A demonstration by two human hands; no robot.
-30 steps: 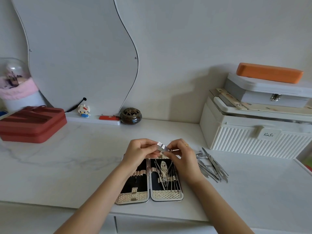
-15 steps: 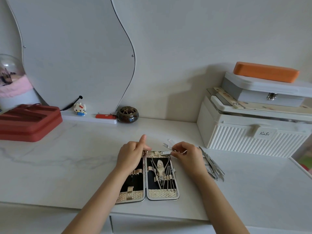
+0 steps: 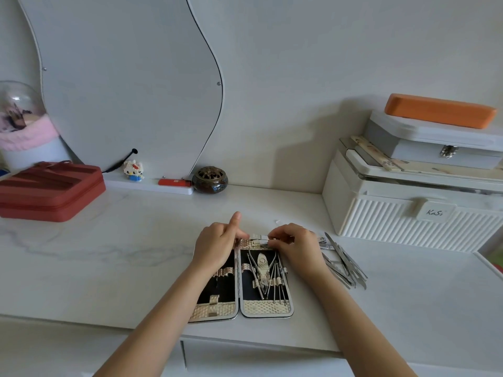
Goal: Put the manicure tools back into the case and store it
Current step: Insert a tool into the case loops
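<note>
The manicure case [image 3: 266, 308] lies open on the white counter, black lining with gold trim. Its right half holds nippers and several thin metal tools under a strap. My right hand [image 3: 295, 247] pinches a small silver nail clipper [image 3: 260, 237] at the top edge of the right half. My left hand [image 3: 217, 244] rests on the top of the left half, fingers curled, index finger pointing up. A pile of loose metal tools [image 3: 343, 263] lies on the counter just right of my right hand.
A ribbed white storage box [image 3: 408, 216] stands at the right with a grey box and an orange case [image 3: 441, 114] stacked on it. A red zip pouch [image 3: 49, 191] sits far left. A wavy mirror, a small figurine and a dark incense burner [image 3: 210, 179] line the back wall.
Both hands came down from above the case. The clipper, held between both hands earlier, is now in the right hand alone at the case's top edge; the left hand went onto the left half.
</note>
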